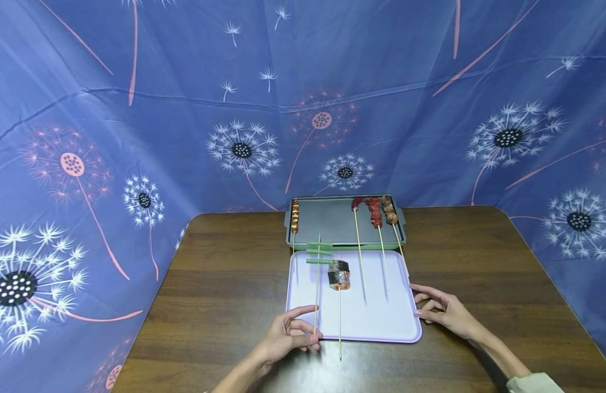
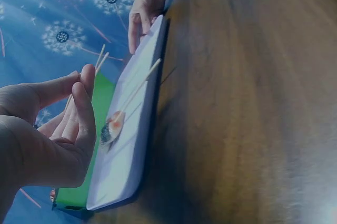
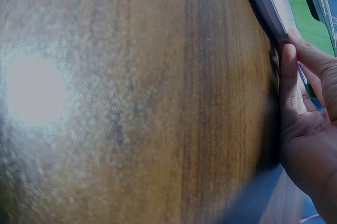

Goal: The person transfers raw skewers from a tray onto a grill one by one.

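My left hand (image 1: 294, 334) pinches the lower part of a skewer of green vegetable pieces (image 1: 319, 248), at the near left of a pale lavender tray (image 1: 366, 322). In the left wrist view, thumb and fingertips of the left hand (image 2: 68, 124) meet round the thin stick. A fish-like skewer (image 1: 339, 275) with dark, shiny skin lies on the tray, its stick reaching past the near rim. At the tray's right edge, my right hand (image 1: 445, 312) holds the rim between thumb and fingers. The right wrist view shows that hand (image 3: 310, 119) pinching the tray's edge.
Behind the tray stands a dark griddle pan (image 1: 327, 218) with a green side. On it lie a red-and-green skewer (image 1: 295, 217) at left, and a dark red skewer (image 1: 358, 203), a red meat skewer (image 1: 375, 212) and a brown skewer (image 1: 388, 209) at right, sticks reaching over the tray.
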The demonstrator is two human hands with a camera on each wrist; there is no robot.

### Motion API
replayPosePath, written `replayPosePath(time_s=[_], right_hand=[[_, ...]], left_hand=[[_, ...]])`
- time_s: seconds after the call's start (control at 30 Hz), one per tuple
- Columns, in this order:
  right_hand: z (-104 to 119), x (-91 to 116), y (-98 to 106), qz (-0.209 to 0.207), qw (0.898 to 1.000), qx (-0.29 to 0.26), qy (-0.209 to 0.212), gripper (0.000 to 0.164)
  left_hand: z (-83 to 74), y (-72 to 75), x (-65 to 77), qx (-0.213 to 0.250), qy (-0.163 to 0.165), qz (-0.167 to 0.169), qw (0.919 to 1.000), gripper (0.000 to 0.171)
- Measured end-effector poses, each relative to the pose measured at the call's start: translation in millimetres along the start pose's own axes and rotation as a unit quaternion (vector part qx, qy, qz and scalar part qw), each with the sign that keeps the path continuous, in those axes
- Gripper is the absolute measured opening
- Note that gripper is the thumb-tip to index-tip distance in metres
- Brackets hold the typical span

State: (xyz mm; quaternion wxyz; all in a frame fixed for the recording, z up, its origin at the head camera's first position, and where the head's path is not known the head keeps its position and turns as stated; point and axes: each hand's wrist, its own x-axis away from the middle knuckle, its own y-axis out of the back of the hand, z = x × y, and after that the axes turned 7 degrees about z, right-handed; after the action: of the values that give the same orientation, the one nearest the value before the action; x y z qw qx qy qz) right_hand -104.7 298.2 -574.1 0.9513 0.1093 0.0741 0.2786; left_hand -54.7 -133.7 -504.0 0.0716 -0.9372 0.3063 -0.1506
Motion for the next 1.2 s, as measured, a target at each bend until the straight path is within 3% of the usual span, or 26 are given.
replayPosePath(time_s=[0.67,0.77,1.0,1.2], right_hand=[[10.7,28.4,13.2,-0.041,0.999,0.020,-0.014,0.057],[9.4,23.4,9.1,-0.040,0.999,0.018,-0.007,0.056],[3.7,-1.6,-5.8,0.003,1.000,-0.009,-0.008,0.059],[3.4,2.7,-4.1,-0.004,1.000,-0.004,-0.004,0.058]], left_hand=[[-40.8,8.5,-52.5,-0.042,-0.006,0.013,0.9990,0.068],[-47.1,16.4,-52.3,-0.048,-0.007,0.008,0.9988,0.067],[-61.5,41.6,-41.9,-0.063,0.006,-0.037,0.9973,0.068],[-71.6,47.0,-59.6,-0.076,0.005,-0.040,0.9963,0.067]])
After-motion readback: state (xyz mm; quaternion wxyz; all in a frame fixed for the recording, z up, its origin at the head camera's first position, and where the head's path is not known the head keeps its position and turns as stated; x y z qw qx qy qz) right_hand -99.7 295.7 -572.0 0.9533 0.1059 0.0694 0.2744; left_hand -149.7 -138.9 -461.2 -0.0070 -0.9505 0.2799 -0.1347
